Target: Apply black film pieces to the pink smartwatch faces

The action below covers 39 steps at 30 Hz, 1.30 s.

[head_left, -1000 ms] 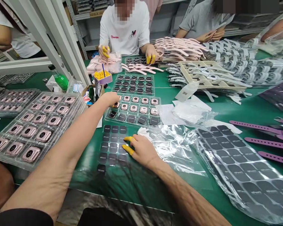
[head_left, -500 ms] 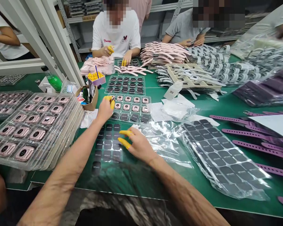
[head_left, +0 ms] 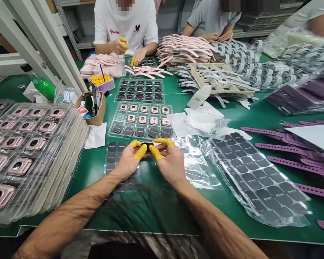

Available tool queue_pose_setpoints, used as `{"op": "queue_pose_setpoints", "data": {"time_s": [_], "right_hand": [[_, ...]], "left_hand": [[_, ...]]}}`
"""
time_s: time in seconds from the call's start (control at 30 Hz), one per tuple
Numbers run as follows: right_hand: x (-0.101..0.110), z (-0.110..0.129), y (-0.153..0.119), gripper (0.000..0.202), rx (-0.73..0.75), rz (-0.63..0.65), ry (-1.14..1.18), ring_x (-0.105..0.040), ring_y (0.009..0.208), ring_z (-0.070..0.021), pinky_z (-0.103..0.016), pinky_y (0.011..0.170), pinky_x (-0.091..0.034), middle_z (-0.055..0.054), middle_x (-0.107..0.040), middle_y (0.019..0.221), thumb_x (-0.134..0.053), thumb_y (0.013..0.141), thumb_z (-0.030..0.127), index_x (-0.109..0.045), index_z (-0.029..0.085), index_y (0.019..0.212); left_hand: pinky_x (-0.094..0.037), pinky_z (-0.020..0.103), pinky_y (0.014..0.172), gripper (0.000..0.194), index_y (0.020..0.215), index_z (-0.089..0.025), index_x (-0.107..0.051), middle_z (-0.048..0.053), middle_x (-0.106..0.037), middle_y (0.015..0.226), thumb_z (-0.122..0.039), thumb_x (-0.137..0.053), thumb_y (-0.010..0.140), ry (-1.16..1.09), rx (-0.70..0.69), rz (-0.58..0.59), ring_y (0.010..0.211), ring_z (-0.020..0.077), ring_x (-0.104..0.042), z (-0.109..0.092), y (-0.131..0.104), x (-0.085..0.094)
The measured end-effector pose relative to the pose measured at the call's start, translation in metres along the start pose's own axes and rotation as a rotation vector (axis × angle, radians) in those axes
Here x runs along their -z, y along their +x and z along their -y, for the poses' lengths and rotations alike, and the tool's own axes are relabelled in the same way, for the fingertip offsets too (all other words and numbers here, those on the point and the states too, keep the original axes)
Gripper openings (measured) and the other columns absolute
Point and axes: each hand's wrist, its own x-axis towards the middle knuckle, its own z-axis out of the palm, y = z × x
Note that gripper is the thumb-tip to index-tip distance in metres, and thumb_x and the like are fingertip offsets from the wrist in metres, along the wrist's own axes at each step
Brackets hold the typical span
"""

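**Watch body brought to both hands**

Over the green table (head_left: 245,118), beyond the sticker sheet (head_left: 116,153), the left hand (head_left: 128,162), returned from the tray (head_left: 140,120), and right hand (head_left: 169,162) now jointly pinch a watch body (head_left: 147,145): picking done, handling begun.

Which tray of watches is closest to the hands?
The clear tray just beyond the left hand and right hand: it holds pink and dark watch bodies together, while the tray of dark watch bodies lies farther back.

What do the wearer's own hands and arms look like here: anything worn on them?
Both forearms are bare, no sleeves or wristwear showing. The left hand and right hand each wear yellow rubber finger cots on thumb and forefinger; other fingers are uncovered.
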Motion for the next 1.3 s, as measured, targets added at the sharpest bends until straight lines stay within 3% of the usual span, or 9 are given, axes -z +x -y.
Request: {"op": "queue_pose_setpoints", "data": {"time_s": [0.17, 0.3, 0.4, 0.47, 0.57, 0.7, 0.93, 1.1, 1.3], "right_hand": [[-0.004, 0.009, -0.004, 0.011, 0.201, -0.073, -0.05, -0.068, 0.076, -0.0205, -0.04, 0.072, -0.06, -0.001, -0.068, 0.085, -0.07, 0.087, 0.032, -0.065, 0.028, 0.097], [0.033, 0.013, 0.018, 0.034, -0.072, 0.114, 0.32, -0.056, 0.054, -0.0146, -0.03, 0.048, -0.047, 0.006, -0.059, 0.08, -0.074, 0.082, 0.042, -0.055, 0.032, 0.108], [0.07, 0.007, 0.039, 0.033, -0.252, 0.285, -0.125, -0.054, 0.059, -0.0155, -0.03, 0.053, -0.041, 0.004, -0.058, 0.076, -0.079, 0.076, 0.037, -0.064, 0.028, 0.105], [0.081, -0.001, 0.046, 0.023, -0.216, 0.255, -0.556, -0.056, 0.067, -0.0176, -0.033, 0.061, -0.042, 0.0, -0.06, 0.082, -0.08, 0.075, 0.029, -0.071, 0.025, 0.095], [0.069, -0.011, 0.044, 0.024, 0.068, 0.219, -0.714, -0.06, 0.082, -0.022, -0.036, 0.071, -0.046, -0.007, -0.063, 0.099, -0.076, 0.084, 0.031, -0.075, 0.024, 0.108], [0.043, -0.02, 0.034, 0.022, 0.423, 0.4, -0.69, -0.058, 0.089, -0.0246, -0.04, 0.079, -0.045, -0.009, -0.072, 0.102, -0.069, 0.094, 0.029, -0.076, 0.025, 0.115], [0.025, -0.005, 0.026, 0.007, 0.704, 0.193, -0.438, -0.056, 0.075, -0.0197, -0.037, 0.071, -0.041, -0.003, -0.072, 0.084, -0.071, 0.094, 0.026, -0.075, 0.027, 0.1], [0.003, -0.005, 0.02, 0.008, 0.704, 0.136, -0.554, -0.057, 0.078, -0.0213, -0.036, 0.069, -0.04, -0.007, -0.07, 0.085, -0.065, 0.097, 0.026, -0.072, 0.022, 0.096], [0.004, -0.016, 0.02, 0.011, 0.669, 0.176, -0.547, -0.057, 0.076, -0.0214, -0.037, 0.067, -0.042, -0.006, -0.067, 0.083, -0.06, 0.098, 0.027, -0.07, 0.023, 0.095]], "left_hand": [[-0.056, 0.045, 0.107, 0.035, 0.093, -0.019, -0.065, 0.007, -0.076, 0.102, -0.046, -0.084, 0.082, -0.189, 0.13, -0.04, 0.102, 0.0237, -0.074, -0.001, -0.006, -0.003], [-0.061, 0.034, 0.089, 0.022, 0.091, -0.019, -0.065, 0.004, -0.075, 0.095, -0.039, -0.075, 0.09, -0.178, 0.15, -0.126, 0.083, 0.0159, -0.072, -0.007, 0.002, 0.004], [-0.058, 0.025, 0.066, 0.029, 0.1, -0.019, -0.062, 0.0, -0.07, 0.083, -0.041, -0.078, 0.088, 0.021, 0.08, -0.135, 0.064, 0.0104, -0.066, -0.015, 0.008, 0.014], [-0.054, 0.025, 0.055, 0.041, 0.107, -0.021, -0.058, -0.002, -0.068, 0.079, -0.045, -0.081, 0.084, 0.156, 0.062, -0.122, 0.055, 0.0104, -0.063, -0.018, 0.01, 0.02], [-0.056, 0.028, 0.059, 0.046, 0.107, -0.021, -0.058, -0.001, -0.069, 0.084, -0.043, -0.086, 0.077, 0.259, 0.059, -0.074, 0.058, 0.0121, -0.065, -0.019, 0.011, 0.025], [-0.056, 0.029, 0.073, 0.059, 0.112, -0.02, -0.064, 0.0, -0.071, 0.084, -0.02, -0.094, 0.061, 0.357, 0.02, 0.054, 0.073, 0.0148, -0.068, -0.015, 0.012, 0.03], [-0.055, 0.029, 0.07, 0.058, 0.113, -0.019, -0.07, 0.0, -0.074, 0.079, -0.013, -0.086, 0.058, 0.467, 0.023, 0.08, 0.069, 0.0168, -0.07, -0.008, 0.016, 0.04], [-0.054, 0.027, 0.065, 0.052, 0.108, -0.017, -0.071, 0.001, -0.075, 0.078, -0.012, -0.084, 0.058, 0.469, 0.023, 0.096, 0.068, 0.0171, -0.071, -0.003, 0.015, 0.041], [-0.052, 0.029, 0.064, 0.048, 0.104, -0.018, -0.071, -0.002, -0.072, 0.069, -0.011, -0.082, 0.058, 0.533, 0.005, 0.141, 0.066, 0.0187, -0.07, -0.001, 0.016, 0.043]]}}
